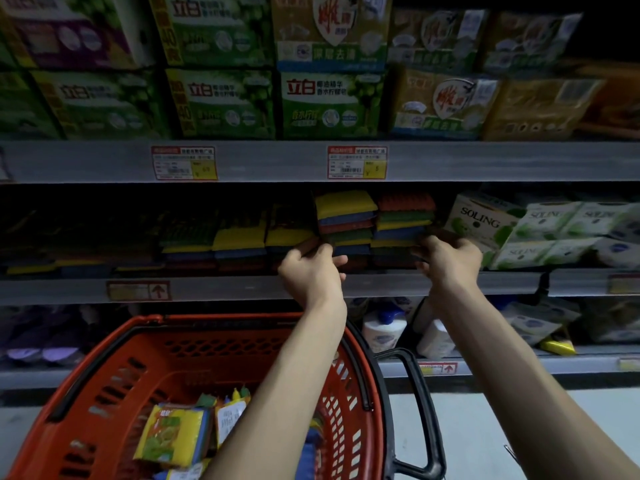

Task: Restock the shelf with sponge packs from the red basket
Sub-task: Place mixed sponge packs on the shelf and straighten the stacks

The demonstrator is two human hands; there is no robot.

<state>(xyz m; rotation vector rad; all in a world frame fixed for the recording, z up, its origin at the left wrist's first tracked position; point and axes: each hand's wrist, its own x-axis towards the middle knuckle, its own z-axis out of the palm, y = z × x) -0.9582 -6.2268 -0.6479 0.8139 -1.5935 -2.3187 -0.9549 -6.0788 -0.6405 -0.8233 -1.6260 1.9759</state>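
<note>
Hands both working at the middle shelf point(242, 289), sponge section. Left hand point(311, 271) is reaching over the shelf lip, grip closed: fingers are curling round the lower left corner of the left sponge stack point(346, 220). Right hand point(450, 261) is doing the same on the far side, grip closed on the lower right edge of the right sponge stack point(403, 220). Lighting is dim, so exact finger placement is hard to tell.

Both stacks are sitting side by side, touching, upright on the shelf, with layers showing yellow, blue, red and green. A lower row of shelved sponge packs point(239, 240) is lying just left of them. SOLING boxes point(481, 220) are standing just right of the right hand.

Red basket point(114, 368) is sitting below the forearms, in front of the shelving, its black handle point(419, 410) hanging down on the right. Basket sponge packs point(173, 438) are lying at its bottom, the yellow-fronted one tilting; the left forearm is crossing over the rim.

Soap packs point(329, 102) are filling the upper shelf in two layers. Price tags point(356, 162) are hanging on its edge. White bottles point(382, 329) are standing on the shelf below, right of the basket.
</note>
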